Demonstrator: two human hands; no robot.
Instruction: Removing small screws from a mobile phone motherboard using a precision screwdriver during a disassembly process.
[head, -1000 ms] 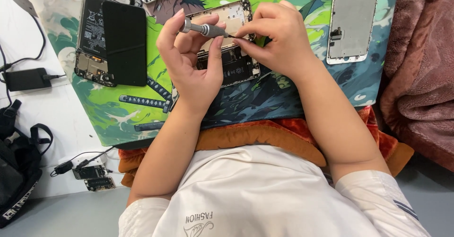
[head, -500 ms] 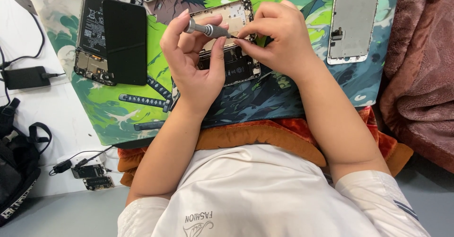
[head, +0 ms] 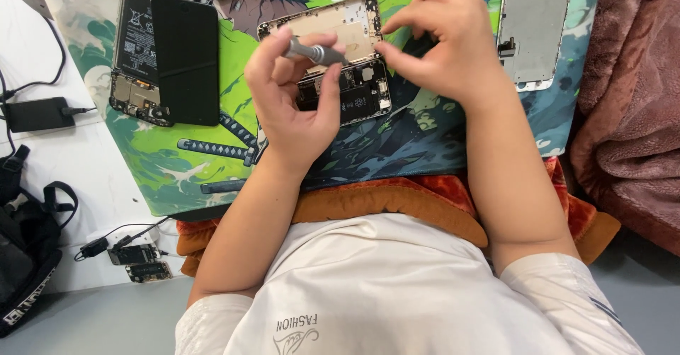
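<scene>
Two bare hands work over a green illustrated mat (head: 177,178) seen from above. At the far left edge, one black power adapter (head: 39,113) with its cable lies on a white surface, above one black bag (head: 21,256) in the lower left. In the upper left of the mat sits one opened phone with a dark panel (head: 166,57) laid on it. At upper centre, the left hand (head: 294,103) grips one grey screwdriver (head: 315,52) between curled fingers, its tip over one opened phone chassis (head: 340,57) lying flat on the mat. Just right, the right hand (head: 443,43) is loosely curled, thumb and forefinger pinched near the chassis edge; whether it holds anything cannot be told. One detached screen panel (head: 535,25) lies upper right, beside one brown blanket (head: 630,114).
</scene>
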